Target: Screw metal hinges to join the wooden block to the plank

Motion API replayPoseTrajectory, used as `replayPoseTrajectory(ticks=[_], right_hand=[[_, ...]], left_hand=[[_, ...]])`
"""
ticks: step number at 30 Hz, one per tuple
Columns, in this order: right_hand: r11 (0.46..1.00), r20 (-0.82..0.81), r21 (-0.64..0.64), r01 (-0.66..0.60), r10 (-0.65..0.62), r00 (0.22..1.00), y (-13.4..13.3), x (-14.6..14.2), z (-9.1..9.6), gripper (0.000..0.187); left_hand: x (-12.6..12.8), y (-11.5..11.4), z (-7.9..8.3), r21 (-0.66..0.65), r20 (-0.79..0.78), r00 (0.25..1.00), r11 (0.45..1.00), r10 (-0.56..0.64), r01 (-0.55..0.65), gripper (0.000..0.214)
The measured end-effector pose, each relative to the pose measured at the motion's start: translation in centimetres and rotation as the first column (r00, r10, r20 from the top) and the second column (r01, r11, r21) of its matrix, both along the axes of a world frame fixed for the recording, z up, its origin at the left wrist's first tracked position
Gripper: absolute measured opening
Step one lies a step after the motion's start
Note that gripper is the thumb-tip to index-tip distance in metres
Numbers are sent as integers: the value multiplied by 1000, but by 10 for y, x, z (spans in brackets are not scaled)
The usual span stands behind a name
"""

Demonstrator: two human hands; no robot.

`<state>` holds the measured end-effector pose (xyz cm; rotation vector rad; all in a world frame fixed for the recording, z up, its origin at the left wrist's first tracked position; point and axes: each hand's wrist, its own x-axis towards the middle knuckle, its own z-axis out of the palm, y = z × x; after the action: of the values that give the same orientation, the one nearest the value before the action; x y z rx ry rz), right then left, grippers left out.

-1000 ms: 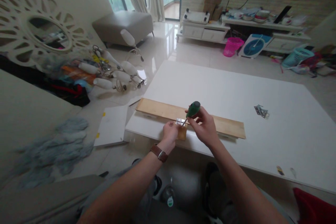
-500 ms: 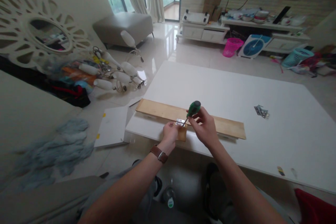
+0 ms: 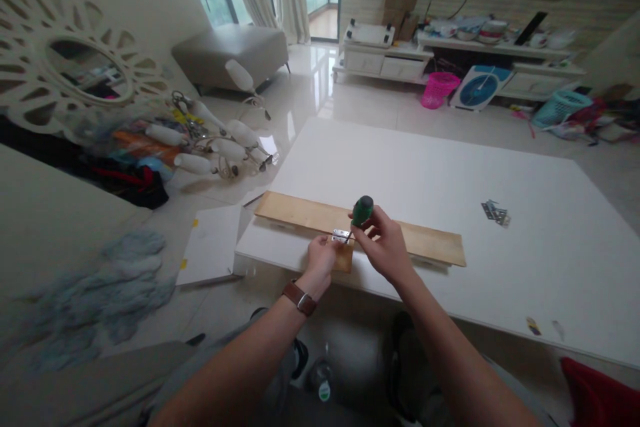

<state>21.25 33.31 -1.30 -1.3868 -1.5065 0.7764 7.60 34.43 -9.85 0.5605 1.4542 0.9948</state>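
Note:
My right hand (image 3: 384, 245) is closed around a screwdriver (image 3: 363, 211) with a green and black handle. The screwdriver slants down, its tip at a silver metal hinge (image 3: 341, 235). That hinge lies where a long wooden board (image 3: 295, 212) meets a small wooden block (image 3: 343, 261). Fingers of my left hand (image 3: 321, 259) are closed at the hinge's near edge and the block; a screw, if any, is too small to make out. Both wooden pieces rest on a large white panel (image 3: 390, 153).
More metal hinges (image 3: 496, 212) lie in a pile to the right on the panel. A small black-and-yellow item (image 3: 533, 326) sits near its front edge. To the left are a smaller white panel (image 3: 210, 243) and a lamp with several white shades (image 3: 233, 147). A bottle (image 3: 321, 380) stands below.
The screwdriver handle has tipped a little more upright, with my right fingers shifted around it. My left hand stays at the hinge. The whole view has shifted slightly.

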Motion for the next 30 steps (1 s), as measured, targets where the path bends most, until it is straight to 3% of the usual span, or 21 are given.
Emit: replayPoseTrajectory(ticks=[11,17,22,30], right_hand=[[995,41,28,98,-99,994,2,3,-7,26],[999,-56,-28,32,-34,998,2,2,-3,34],[999,-55,-36,-11,9,998,-1,6,-4,26],[995,-2,-46,87,-87,996,0,3,-3,28]], left_hand=[[2,1,-1,-16,-44,999,1000,-10,9,15],[2,3,4,-28,-58,998,1000,5,-7,15],[4,1,0,-5,-38,999,1000,8,-8,15],[1,2,1,13,-40,999,1000,-1,1,15]])
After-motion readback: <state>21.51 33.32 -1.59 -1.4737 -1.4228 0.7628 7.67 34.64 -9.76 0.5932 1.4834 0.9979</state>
